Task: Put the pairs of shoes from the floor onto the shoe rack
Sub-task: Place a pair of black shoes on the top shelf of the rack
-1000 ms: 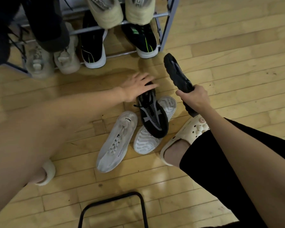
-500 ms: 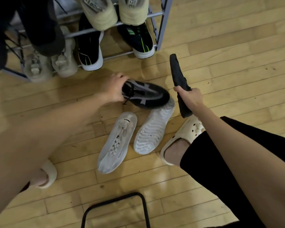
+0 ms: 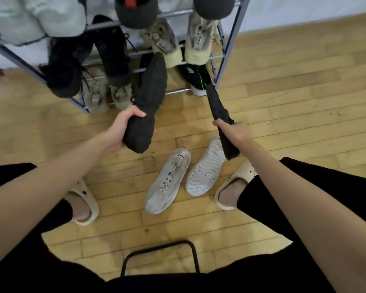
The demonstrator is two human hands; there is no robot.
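Two hands: both extended forward, one black shoe in each.
Left hand [image 3: 123, 130]: fingers and thumb curled round heel end of left black shoe [image 3: 148, 98]; sole turned up, toe aimed at shoe rack [image 3: 230, 45].
Right hand [image 3: 235, 134]: closed round right black shoe [image 3: 219, 115], seen edge-on; toe aimed at rack's lower right corner.
Near foreground: black metal frame [image 3: 160, 249] at bottom centre, lower part cut off by edge of view.
Feet: cream clogs, left clog [image 3: 86, 199], right clog [image 3: 239, 176], on wooden floor [image 3: 294, 115].
White pair: between the clogs on the floor; upright white shoe [image 3: 167, 182] just beside overturned white shoe [image 3: 207, 168], sole up.
In the way: left black shoe covers part of the lower shelves; right black shoe crosses overturned white shoe's near end.
Rack contents: beige shoes [image 3: 106, 96] and black-green shoe [image 3: 197, 78] lowest; black shoes [image 3: 72, 66] and tan shoes [image 3: 178, 42] above.
Hard to make out: top shelf items cut off at upper edge; shoe behind left black shoe mostly hidden.
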